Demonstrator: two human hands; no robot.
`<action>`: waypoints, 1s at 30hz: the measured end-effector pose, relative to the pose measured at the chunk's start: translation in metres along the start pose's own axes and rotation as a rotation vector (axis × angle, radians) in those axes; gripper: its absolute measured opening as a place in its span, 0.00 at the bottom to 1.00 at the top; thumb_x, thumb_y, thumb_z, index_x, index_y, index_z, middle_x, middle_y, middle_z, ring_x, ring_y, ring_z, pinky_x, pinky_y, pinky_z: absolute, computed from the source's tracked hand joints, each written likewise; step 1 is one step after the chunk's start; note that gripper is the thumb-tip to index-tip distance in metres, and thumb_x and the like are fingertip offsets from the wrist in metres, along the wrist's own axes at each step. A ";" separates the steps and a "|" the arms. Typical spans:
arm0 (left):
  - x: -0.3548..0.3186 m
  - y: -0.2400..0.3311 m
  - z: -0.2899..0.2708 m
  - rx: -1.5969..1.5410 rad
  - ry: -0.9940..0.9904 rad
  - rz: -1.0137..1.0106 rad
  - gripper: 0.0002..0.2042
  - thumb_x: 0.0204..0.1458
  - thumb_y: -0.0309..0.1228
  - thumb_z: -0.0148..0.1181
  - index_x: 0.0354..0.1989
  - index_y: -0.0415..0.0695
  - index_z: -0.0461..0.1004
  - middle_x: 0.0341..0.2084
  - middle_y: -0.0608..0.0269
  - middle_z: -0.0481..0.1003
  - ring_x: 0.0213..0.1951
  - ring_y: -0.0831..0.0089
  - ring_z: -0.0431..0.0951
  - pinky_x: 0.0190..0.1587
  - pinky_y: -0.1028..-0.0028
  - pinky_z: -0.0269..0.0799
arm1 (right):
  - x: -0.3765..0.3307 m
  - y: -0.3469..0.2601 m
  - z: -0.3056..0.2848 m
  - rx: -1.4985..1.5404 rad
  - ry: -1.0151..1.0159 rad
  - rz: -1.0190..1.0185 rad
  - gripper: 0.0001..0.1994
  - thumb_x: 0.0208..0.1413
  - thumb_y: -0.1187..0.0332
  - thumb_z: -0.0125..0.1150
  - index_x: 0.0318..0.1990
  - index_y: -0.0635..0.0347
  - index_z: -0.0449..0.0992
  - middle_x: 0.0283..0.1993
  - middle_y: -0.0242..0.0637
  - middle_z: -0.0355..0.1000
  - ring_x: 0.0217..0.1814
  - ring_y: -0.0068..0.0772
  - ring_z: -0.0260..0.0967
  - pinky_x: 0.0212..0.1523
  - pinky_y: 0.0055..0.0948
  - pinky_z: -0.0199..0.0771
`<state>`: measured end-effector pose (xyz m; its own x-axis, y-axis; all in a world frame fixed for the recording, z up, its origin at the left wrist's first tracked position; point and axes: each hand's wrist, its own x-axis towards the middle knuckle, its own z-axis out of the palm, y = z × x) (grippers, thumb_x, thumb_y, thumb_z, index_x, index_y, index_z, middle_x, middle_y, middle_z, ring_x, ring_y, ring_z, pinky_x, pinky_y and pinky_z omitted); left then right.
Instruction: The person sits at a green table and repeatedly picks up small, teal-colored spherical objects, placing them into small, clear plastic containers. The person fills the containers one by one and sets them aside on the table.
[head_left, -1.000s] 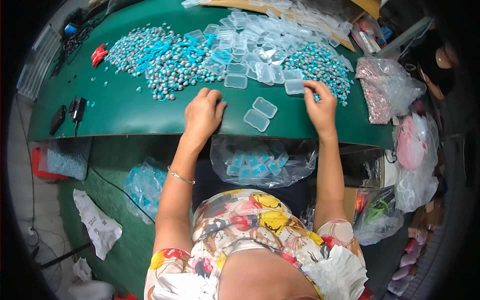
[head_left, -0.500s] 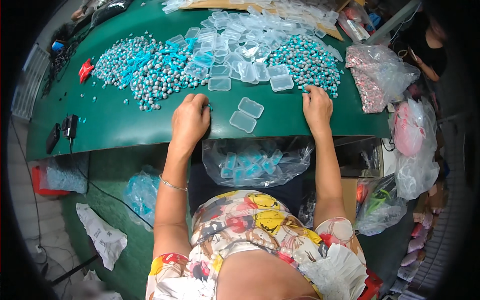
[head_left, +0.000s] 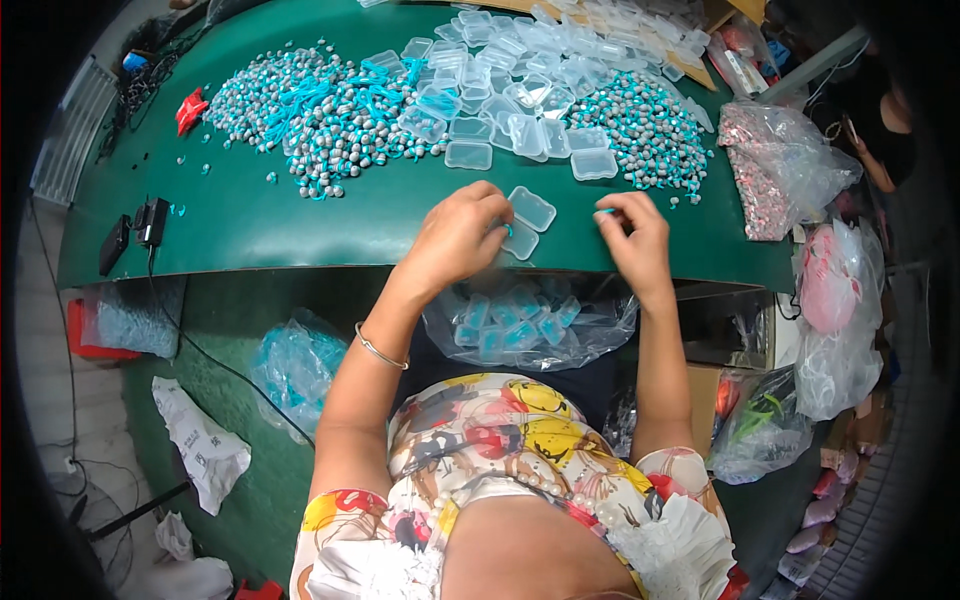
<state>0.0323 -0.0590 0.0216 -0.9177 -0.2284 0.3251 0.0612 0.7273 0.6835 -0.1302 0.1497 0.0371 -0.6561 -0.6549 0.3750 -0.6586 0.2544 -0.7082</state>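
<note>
An open clear plastic case (head_left: 532,209) lies near the front edge of the green table, its two halves spread flat. My left hand (head_left: 458,238) is at the case's left side, partly over its nearer half. Its fingertips are pinched on a small teal piece. To the right of the case, my right hand (head_left: 640,245) hovers above the table with another small teal piece between thumb and fingers. Beyond it lies a pile of teal-and-grey pieces (head_left: 650,130). A larger pile of similar pieces (head_left: 335,150) spreads across the left, with teal cords among them.
Many clear cases (head_left: 500,60) are heaped at the back middle. In my lap, under the table edge, an open plastic bag (head_left: 600,340) holds several filled cases. A bag of pink pieces (head_left: 745,180) stands at right; black boxes (head_left: 150,222) with a cable lie left.
My left hand has moved right, from the table beside the left pile to the open case. My right hand has drawn back from the right pile with a teal piece.
</note>
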 end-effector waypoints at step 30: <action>-0.020 0.011 -0.011 0.170 -0.027 -0.059 0.23 0.45 0.32 0.70 0.52 0.44 0.74 0.39 0.56 0.73 0.45 0.53 0.73 0.47 0.58 0.70 | 0.007 -0.046 0.051 -0.061 -0.414 -0.160 0.07 0.52 0.71 0.67 0.38 0.60 0.79 0.31 0.39 0.72 0.34 0.43 0.73 0.35 0.39 0.72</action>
<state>0.0556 -0.0536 0.0304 -0.9279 -0.2587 0.2684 -0.0586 0.8124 0.5802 -0.0856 0.0972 0.0419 -0.3500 -0.9158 0.1971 -0.7686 0.1605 -0.6192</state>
